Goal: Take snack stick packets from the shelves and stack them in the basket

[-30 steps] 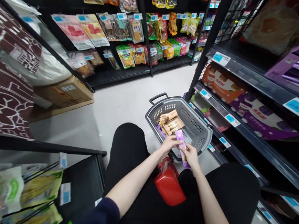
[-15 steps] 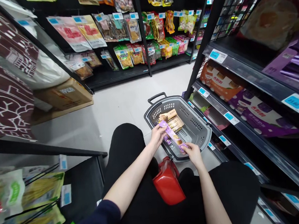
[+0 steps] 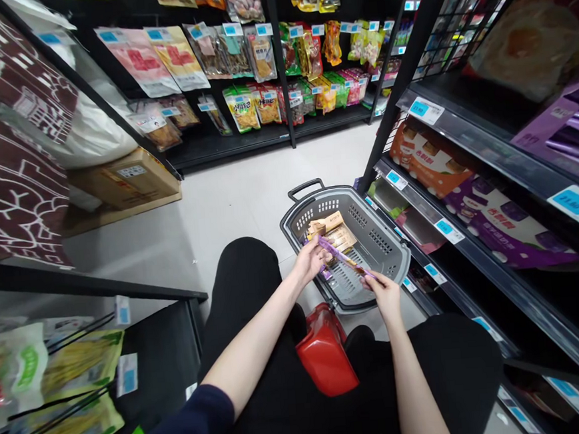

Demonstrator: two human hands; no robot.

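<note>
The purple packet (image 3: 345, 259) is over the grey basket (image 3: 380, 242), slanting btwn both hands; it's turned nearly edge-on, so most of its face is hidden & no print can be read. L hand (image 3: 309, 261) pinches the far end btwn thumb & fingertips, lower fingers curled loosely; R hand (image 3: 388, 296) pinches the near end, thumb & forefinger pressed tog., its other fingers hard to make out. Beige packets (image 3: 338, 230) in basket are partly covered by L hand & purple packet; of the purple wrapper (image 3: 326, 274) below, only a bit shows. Can't ID the red object (image 3: 327, 358) btwn the black-clad legs (image 3: 246, 274). Navy sleeve (image 3: 199, 411) is cut off at bottom edge. Writing: orange box (image 3: 428, 156) & purple box (image 3: 505, 227), R shelf (image 3: 484, 139), both read 香飘飘; big price tag (image 3: 577, 206) above them has blurry digits. Green snack bag (image 3: 241, 110), back row, has Chinese chars, too small to be sure of. Purple packet itself: long, slim, thin side-on, straight, light purple at the L hand end, w/ brownish-yellow patch nr R hand.
</note>
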